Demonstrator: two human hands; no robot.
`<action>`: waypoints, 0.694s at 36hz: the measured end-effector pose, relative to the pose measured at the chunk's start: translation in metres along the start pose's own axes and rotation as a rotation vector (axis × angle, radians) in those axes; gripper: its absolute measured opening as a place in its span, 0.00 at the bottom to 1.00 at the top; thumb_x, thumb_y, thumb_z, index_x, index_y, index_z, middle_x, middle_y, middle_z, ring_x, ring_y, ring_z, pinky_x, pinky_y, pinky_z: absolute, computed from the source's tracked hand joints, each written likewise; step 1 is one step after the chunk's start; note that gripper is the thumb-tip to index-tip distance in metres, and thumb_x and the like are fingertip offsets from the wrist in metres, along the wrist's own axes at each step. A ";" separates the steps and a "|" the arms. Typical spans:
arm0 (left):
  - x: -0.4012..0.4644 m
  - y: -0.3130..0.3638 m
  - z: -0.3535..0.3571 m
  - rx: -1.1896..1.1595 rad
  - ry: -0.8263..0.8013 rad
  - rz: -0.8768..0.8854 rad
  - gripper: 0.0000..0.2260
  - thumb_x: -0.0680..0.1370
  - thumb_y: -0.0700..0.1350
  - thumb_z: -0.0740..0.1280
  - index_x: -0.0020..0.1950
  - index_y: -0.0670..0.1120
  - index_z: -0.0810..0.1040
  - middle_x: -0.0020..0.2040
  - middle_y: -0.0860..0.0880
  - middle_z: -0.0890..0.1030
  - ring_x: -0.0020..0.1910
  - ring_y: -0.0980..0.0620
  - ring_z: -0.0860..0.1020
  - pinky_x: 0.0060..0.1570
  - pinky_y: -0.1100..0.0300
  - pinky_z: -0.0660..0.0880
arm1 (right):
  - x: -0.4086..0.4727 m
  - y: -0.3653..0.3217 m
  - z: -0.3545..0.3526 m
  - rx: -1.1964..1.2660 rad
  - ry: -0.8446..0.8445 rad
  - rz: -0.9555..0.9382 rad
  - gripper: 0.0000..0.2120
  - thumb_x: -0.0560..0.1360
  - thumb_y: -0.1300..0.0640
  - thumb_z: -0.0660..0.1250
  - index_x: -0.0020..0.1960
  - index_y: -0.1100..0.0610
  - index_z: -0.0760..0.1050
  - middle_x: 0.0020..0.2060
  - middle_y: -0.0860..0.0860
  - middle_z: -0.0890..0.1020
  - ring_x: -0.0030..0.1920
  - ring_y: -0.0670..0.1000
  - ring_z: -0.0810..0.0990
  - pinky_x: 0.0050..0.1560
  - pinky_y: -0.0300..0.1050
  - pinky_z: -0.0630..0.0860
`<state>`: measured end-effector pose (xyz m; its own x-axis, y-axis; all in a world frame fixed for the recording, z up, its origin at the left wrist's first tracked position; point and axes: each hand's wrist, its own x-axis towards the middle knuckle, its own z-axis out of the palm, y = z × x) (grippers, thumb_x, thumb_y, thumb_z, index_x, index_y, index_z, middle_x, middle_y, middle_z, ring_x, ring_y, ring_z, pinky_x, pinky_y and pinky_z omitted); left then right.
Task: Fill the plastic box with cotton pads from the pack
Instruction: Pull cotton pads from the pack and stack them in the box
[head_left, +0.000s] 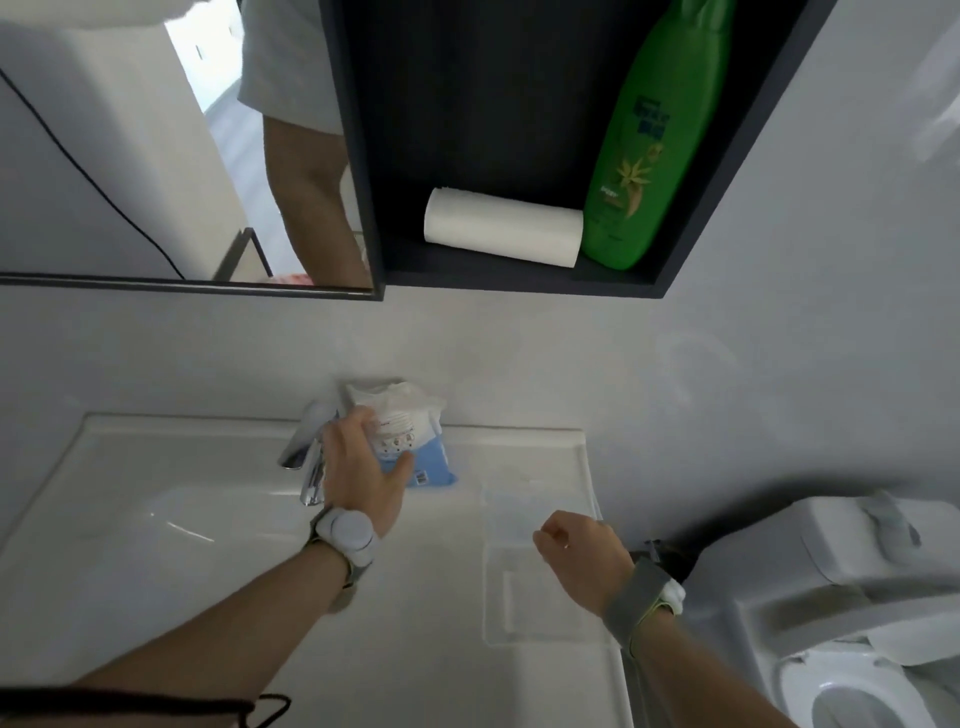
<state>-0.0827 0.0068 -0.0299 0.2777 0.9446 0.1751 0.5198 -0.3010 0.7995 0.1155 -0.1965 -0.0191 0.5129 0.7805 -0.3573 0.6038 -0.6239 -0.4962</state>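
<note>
The pack of cotton pads (415, 421), white plastic with a blue lower end, lies at the back of the white washbasin (156, 519), just right of the chrome tap (306, 457). My left hand (363, 467) wraps around it, fingers over the top and thumb against the blue end. The clear plastic box (519, 509) sits on the basin's flat right side, hard to make out against the white. A second clear piece (535, 618), perhaps its lid, lies just in front. My right hand (582, 556) hovers over them with fingers curled in and nothing visible in it.
Above the basin a dark wall shelf (519, 280) holds a white paper roll (504, 228) and a green bottle (654, 145). A mirror (130, 156) hangs to the left. A white toilet (857, 623) stands at the right.
</note>
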 end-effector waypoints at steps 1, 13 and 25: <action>0.004 0.001 -0.003 0.015 -0.022 0.028 0.32 0.70 0.42 0.76 0.69 0.50 0.64 0.59 0.44 0.69 0.56 0.45 0.71 0.56 0.50 0.72 | 0.002 -0.002 0.000 0.002 -0.001 -0.011 0.13 0.74 0.41 0.60 0.42 0.49 0.77 0.35 0.46 0.82 0.38 0.49 0.80 0.43 0.49 0.79; 0.050 0.001 -0.016 0.274 -0.204 -0.036 0.10 0.80 0.51 0.62 0.61 0.54 0.69 0.46 0.50 0.82 0.44 0.45 0.80 0.43 0.52 0.77 | 0.009 -0.015 -0.006 0.014 -0.020 -0.043 0.14 0.73 0.40 0.59 0.42 0.49 0.76 0.36 0.47 0.82 0.39 0.49 0.80 0.44 0.50 0.79; 0.052 0.047 -0.008 0.261 -0.158 0.219 0.06 0.80 0.53 0.64 0.47 0.54 0.69 0.36 0.57 0.81 0.34 0.52 0.79 0.32 0.52 0.76 | 0.014 -0.003 -0.021 0.179 0.011 0.038 0.09 0.74 0.46 0.63 0.38 0.48 0.77 0.34 0.48 0.83 0.36 0.51 0.81 0.42 0.52 0.81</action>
<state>-0.0504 0.0425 0.0209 0.5153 0.8287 0.2185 0.6175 -0.5358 0.5759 0.1338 -0.1841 -0.0061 0.5409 0.7552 -0.3703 0.4661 -0.6356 -0.6154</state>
